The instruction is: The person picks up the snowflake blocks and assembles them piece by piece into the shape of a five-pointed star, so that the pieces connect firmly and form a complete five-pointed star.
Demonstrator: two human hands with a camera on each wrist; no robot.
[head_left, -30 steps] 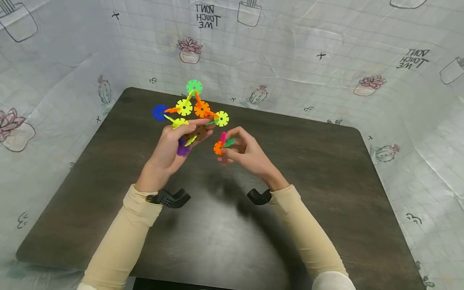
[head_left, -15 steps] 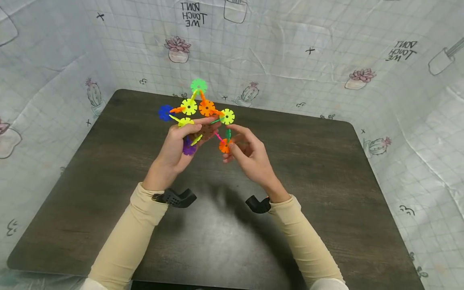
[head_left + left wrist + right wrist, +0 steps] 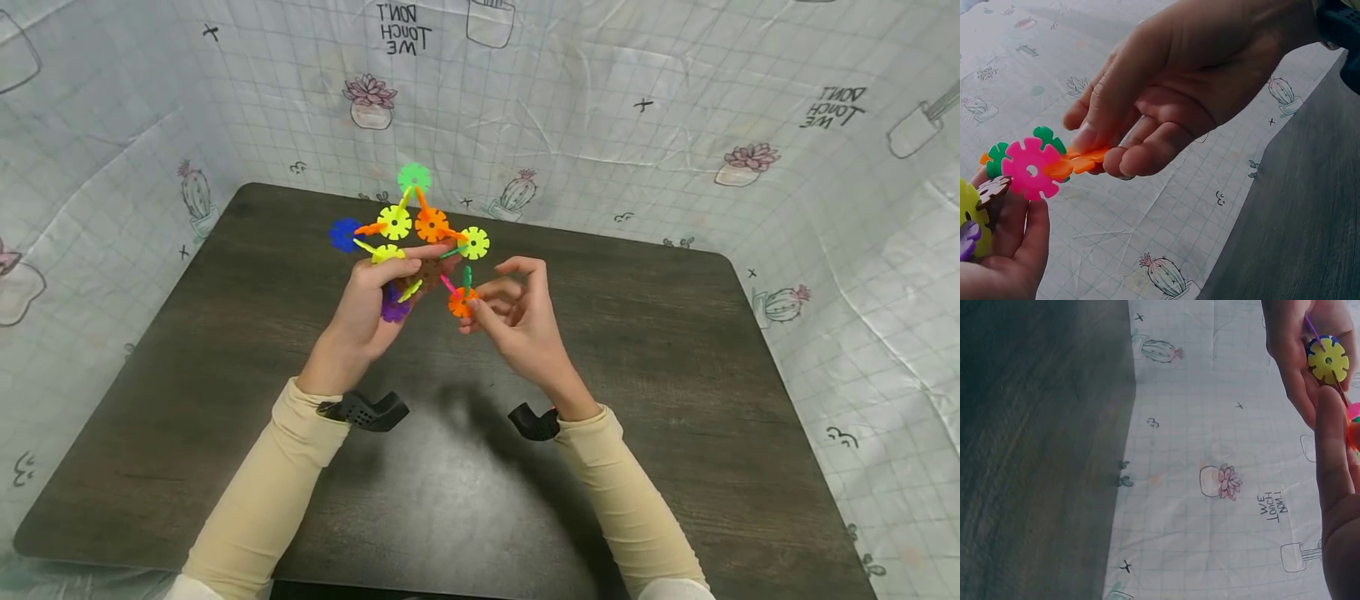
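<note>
Notched snowflake discs, slotted together in a ring, rest in my left hand (image 3: 356, 304). Its thumb lies over a yellow disc (image 3: 387, 255), with fingers beneath a brown disc (image 3: 430, 271). A bright green disc (image 3: 414, 177) tops the ring, a blue disc (image 3: 346, 235) sits left, a purple disc (image 3: 394, 307) hangs below. My right hand (image 3: 528, 325) pinches an orange disc (image 3: 1079, 161); its index finger stands off. A pink disc (image 3: 1030, 169) is slotted to that orange disc and reaches toward the brown one; whether those two interlock I cannot tell. A dark green disc (image 3: 468, 280) stands on the orange disc.
Both hands are above a dark wood-grain table (image 3: 660, 375). A pale printed cloth (image 3: 585, 125) with cactus drawings hangs behind and at the sides. Black wrist mounts (image 3: 363, 411) sit at both cuffs.
The right hand brings the orange, pink and dark green discs up to the ring, pink side toward the brown disc. Its index finger then lifts away from the green disc.
</note>
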